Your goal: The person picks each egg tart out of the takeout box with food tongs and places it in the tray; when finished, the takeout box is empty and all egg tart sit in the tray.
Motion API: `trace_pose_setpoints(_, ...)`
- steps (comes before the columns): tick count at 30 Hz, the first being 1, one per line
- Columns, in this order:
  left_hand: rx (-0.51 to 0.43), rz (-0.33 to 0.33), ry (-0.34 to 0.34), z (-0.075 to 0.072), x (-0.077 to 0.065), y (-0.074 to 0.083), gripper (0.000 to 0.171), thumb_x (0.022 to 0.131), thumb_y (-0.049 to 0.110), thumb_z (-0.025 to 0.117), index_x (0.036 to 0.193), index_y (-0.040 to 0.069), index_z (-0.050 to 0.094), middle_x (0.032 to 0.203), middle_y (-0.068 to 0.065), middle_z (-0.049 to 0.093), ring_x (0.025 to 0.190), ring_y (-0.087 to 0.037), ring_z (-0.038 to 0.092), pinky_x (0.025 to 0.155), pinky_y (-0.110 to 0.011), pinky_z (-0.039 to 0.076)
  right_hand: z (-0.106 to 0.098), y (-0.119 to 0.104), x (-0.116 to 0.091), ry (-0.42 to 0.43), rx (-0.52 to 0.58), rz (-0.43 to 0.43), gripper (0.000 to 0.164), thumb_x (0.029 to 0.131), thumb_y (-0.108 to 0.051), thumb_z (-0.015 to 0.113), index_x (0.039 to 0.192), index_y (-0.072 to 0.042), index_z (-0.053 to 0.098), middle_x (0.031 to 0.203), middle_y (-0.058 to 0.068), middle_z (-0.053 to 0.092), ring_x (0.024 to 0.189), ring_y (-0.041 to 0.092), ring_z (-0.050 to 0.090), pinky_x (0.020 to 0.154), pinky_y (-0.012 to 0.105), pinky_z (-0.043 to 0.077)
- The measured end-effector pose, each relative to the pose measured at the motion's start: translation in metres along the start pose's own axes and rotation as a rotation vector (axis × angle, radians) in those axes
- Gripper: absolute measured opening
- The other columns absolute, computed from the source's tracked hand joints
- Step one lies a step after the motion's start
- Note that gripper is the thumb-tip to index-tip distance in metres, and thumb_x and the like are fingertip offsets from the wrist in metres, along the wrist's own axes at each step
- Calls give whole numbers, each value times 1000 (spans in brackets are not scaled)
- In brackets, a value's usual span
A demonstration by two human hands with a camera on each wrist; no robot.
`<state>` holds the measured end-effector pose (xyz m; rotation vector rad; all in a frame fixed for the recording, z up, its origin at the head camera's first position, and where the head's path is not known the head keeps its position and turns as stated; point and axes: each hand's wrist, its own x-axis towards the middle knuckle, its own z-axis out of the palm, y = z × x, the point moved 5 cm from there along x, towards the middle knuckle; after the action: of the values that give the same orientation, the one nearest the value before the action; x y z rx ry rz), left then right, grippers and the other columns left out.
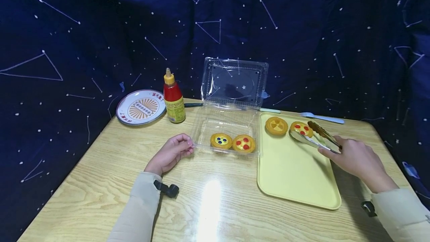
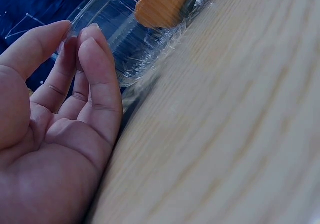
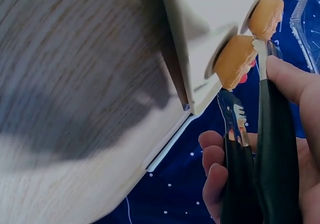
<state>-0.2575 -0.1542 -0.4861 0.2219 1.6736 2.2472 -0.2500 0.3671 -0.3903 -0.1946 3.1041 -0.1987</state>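
Observation:
My left hand [image 1: 173,152] pinches the near left corner of a clear plastic clamshell box [image 1: 201,128], whose lid [image 1: 235,81] stands raised at the back. Inside the box sit a tart with blue dots [image 1: 221,141] and a tart with red dots [image 1: 243,143]. My right hand [image 1: 357,158] grips metal tongs [image 1: 321,132] by their black handles [image 3: 277,149]. The spread tong tips are at either side of another red-dotted tart [image 1: 301,129] on the yellow tray [image 1: 295,174]. Left of it, also on the tray, lies a tart with a segmented top [image 1: 276,126].
A patterned plate [image 1: 121,104] and a red sauce bottle [image 1: 173,94] with a yellow cap stand at the back left. A pale blue fork [image 1: 324,117] lies behind the tray. Behind the box are a dark handle [image 1: 193,105] and a pale handle [image 1: 270,110]. A starry dark-blue curtain [image 1: 100,29] hangs behind.

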Motion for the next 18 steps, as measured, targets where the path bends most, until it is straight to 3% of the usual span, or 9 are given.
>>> trace_pose_setpoints(6, 4, -2, 6, 0, -1, 0, 3, 101, 5, 53, 102, 3, 56, 98, -8, 60, 87, -15, 61, 80, -24, 54, -5, -3, -6, 5, 15, 10, 95, 89, -67, 56, 135, 15, 46, 68, 11, 55, 62, 29, 51, 45, 38, 35)
trace_pose_setpoints(11, 4, -3, 7, 1, -1, 0, 3, 102, 4, 53, 101, 4, 56, 98, -8, 59, 86, -15, 61, 80, -24, 54, -11, -8, -10, 51, 26, 6, 93, 88, -67, 59, 134, 14, 48, 93, 31, 63, 67, 33, 56, 48, 45, 40)
trace_pose_setpoints(14, 6, -2, 4, 1, -1, 0, 3, 102, 5, 53, 101, 4, 56, 98, -8, 59, 86, -14, 61, 80, -24, 54, -15, -12, -13, 84, 31, 1, 91, 88, -65, 60, 134, 12, 49, 104, 35, 61, 68, 34, 57, 48, 47, 40)
trace_pose_setpoints(18, 7, 3, -1, 0, 0, 0, 4, 102, 5, 52, 101, 5, 56, 98, -7, 60, 86, -14, 61, 79, -24, 54, -20, -19, -16, 134, 35, -13, 87, 88, -64, 62, 134, 10, 51, 105, 35, 61, 69, 37, 57, 47, 50, 40)
